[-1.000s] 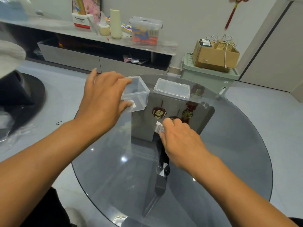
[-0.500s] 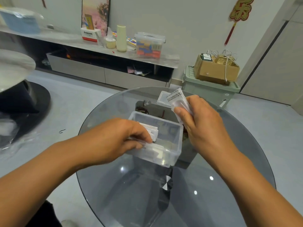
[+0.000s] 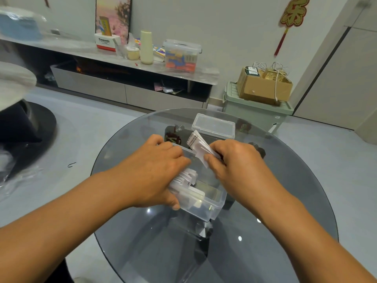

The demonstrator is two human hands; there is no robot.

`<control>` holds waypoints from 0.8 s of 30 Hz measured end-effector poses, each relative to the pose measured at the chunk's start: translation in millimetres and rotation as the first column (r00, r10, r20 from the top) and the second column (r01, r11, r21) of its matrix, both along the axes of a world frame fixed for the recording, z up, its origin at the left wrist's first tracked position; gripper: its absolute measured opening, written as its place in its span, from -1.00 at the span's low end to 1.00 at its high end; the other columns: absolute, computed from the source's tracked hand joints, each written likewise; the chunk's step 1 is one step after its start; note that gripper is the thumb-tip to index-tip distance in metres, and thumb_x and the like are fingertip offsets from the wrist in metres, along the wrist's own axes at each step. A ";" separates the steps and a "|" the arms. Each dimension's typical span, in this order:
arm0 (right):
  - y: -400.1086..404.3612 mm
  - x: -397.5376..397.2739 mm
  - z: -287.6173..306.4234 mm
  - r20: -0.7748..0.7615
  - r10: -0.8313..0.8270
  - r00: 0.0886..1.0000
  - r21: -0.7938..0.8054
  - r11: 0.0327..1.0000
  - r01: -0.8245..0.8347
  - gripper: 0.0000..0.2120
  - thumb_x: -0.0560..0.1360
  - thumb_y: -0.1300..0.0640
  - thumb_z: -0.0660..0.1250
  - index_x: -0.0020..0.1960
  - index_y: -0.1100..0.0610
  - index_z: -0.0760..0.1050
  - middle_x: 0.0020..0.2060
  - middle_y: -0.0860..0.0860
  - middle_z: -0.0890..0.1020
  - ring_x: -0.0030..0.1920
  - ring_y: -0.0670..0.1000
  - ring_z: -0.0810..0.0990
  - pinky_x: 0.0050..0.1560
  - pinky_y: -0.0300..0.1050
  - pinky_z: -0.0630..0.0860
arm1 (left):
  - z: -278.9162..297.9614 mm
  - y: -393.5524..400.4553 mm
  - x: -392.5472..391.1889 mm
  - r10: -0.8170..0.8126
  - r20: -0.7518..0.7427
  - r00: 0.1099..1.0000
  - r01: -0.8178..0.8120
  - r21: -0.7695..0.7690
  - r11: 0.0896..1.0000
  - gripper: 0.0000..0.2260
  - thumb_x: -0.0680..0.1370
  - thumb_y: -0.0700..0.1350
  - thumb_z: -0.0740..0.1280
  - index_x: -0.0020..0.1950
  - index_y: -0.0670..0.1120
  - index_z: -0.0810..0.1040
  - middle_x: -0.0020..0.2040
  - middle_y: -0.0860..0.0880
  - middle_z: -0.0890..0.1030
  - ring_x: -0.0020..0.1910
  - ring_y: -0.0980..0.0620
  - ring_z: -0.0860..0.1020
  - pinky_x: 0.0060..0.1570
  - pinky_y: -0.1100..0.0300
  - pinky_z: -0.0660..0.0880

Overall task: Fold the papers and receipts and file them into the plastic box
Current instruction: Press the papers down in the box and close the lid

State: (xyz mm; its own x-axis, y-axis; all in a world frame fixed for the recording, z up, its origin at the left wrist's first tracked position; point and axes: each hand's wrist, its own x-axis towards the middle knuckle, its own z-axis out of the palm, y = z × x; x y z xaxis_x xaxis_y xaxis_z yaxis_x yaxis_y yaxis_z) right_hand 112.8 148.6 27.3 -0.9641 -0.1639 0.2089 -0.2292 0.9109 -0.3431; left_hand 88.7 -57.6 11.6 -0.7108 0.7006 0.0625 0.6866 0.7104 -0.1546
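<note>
One clear plastic box (image 3: pixel 212 203), one lid (image 3: pixel 213 125), two hands (each gripping folded papers), one glass table (image 3: pixel 285 201).

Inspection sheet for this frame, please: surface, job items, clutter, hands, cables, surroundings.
Surface: round glass table.
Job's things: open plastic box holding folded papers; its lid lies behind.
Clutter: nothing seen on the table.
Hands: left hand grips the box's near-left side; right hand pinches folded receipts over the box.
Cables: nothing seen.
Surroundings: low cabinet with containers, cardboard box on green bin.
</note>
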 end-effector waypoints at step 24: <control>-52.5 -15.1 1.1 0.196 -0.034 0.980 0.520 0.851 -0.075 -0.85 0.59 0.34 0.24 -0.10 0.13 0.42 -0.33 0.02 0.32 -0.24 0.15 0.43 -0.20 -0.01 0.40 | -7.6 -11.0 -5.9 -0.095 0.315 0.944 0.016 0.244 0.970 -0.52 0.38 0.34 0.48 0.18 0.18 0.46 0.02 0.21 0.29 0.05 0.20 0.31 -0.10 0.33 0.29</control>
